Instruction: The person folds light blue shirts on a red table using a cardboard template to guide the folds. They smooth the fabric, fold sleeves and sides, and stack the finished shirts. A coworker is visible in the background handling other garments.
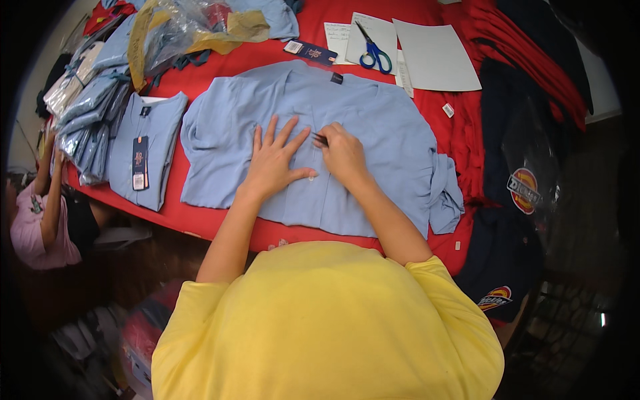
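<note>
Pinching a small dark tool (pixel 320 139) in my right hand (pixel 343 155), I press my spread left hand (pixel 273 163) flat on the light blue shirt (pixel 380 120).

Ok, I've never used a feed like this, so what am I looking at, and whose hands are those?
This is one picture from a fisheye camera worn on a person's head, looking down, so straight edges bend. There is no machine, only two bare hands. The left hand lies flat on a light blue shirt spread on a red table. The right hand pinches a small dark tool against the shirt. Beside it lie a folded blue shirt, bagged shirts, blue-handled scissors and white paper sheets.
</note>
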Motion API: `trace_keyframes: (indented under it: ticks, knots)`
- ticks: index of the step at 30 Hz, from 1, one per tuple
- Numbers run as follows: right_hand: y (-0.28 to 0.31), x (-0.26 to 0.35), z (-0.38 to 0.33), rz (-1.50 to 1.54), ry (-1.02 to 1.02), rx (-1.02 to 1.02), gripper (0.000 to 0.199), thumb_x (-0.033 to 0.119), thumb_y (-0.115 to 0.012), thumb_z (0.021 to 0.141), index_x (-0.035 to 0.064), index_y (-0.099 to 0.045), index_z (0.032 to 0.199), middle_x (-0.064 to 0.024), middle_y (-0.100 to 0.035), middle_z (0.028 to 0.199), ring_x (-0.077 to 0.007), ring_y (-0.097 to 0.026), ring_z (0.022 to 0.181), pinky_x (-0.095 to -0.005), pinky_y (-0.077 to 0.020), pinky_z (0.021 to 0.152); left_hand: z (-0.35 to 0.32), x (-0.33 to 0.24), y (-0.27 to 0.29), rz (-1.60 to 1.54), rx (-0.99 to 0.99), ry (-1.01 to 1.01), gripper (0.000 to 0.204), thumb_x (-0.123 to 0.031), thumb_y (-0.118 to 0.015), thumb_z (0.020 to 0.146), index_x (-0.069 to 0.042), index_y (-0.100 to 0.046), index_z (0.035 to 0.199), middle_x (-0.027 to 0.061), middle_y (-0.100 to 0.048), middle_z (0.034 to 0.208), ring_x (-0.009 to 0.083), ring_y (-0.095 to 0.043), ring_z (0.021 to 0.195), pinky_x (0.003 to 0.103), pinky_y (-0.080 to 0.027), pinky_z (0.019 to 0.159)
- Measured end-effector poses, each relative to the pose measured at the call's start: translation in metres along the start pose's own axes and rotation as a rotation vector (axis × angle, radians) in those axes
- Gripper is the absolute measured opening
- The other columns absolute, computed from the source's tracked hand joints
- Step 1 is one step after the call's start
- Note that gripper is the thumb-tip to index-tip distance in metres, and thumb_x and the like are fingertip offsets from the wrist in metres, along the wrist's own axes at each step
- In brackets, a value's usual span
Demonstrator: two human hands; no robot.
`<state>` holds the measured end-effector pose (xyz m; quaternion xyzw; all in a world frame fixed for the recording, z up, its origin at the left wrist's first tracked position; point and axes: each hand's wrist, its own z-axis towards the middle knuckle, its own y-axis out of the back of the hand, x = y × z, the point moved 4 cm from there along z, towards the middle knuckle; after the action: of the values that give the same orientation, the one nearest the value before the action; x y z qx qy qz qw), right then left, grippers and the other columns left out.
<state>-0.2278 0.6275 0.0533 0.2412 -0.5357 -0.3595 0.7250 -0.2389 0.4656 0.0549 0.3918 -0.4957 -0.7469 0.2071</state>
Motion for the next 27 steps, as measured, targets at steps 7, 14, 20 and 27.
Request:
trace_keyframes:
  ticks: [7, 14, 20, 27]
  knots:
    - [0.027, -0.02, 0.012, 0.19, -0.131, -0.044, 0.01, 0.009, -0.064, 0.087, 0.0003, -0.063, 0.091, -0.0082, -0.064, 0.079, -0.018, -0.059, 0.069, -0.0303, -0.048, 0.067, 0.002, 0.005, -0.004, 0.019, 0.033, 0.029, 0.096, -0.061, -0.074, 0.063, -0.021, -0.042, 0.144, 0.0057, -0.029, 0.154, 0.0356, -0.013, 0.145, 0.06, -0.009, 0.114]
    - [0.065, -0.024, 0.018, 0.538, -0.403, -0.269, 0.014, 0.014, -0.065, 0.087, 0.0006, -0.062, 0.091, -0.0088, -0.063, 0.08, -0.0197, -0.061, 0.074, -0.0298, -0.0465, 0.068, 0.002, 0.004, -0.003, 0.007, 0.012, 0.031, 0.094, -0.06, -0.075, 0.063, -0.019, -0.045, 0.142, 0.0056, -0.03, 0.154, 0.0344, -0.014, 0.145, 0.059, -0.008, 0.114]
    - [0.029, 0.002, 0.003, 0.125, 0.02, -0.004, 0.012, 0.008, -0.068, 0.082, 0.0021, -0.062, 0.091, -0.0047, -0.06, 0.079, -0.0159, -0.059, 0.07, -0.0284, -0.047, 0.065, 0.003, 0.004, -0.004, -0.018, -0.005, 0.016, 0.093, -0.059, -0.075, 0.063, -0.019, -0.046, 0.141, 0.0056, -0.031, 0.153, 0.0342, -0.015, 0.145, 0.059, -0.008, 0.114]
    - [0.011, -0.018, 0.011, 0.214, -0.004, -0.158, 0.01, 0.011, -0.064, 0.085, 0.0018, -0.062, 0.089, -0.0083, -0.063, 0.084, -0.021, -0.059, 0.072, -0.0319, -0.0473, 0.066, 0.002, 0.004, -0.005, 0.013, 0.013, 0.018, 0.094, -0.061, -0.074, 0.065, -0.019, -0.043, 0.143, 0.0054, -0.03, 0.154, 0.0342, -0.015, 0.145, 0.059, -0.009, 0.114]
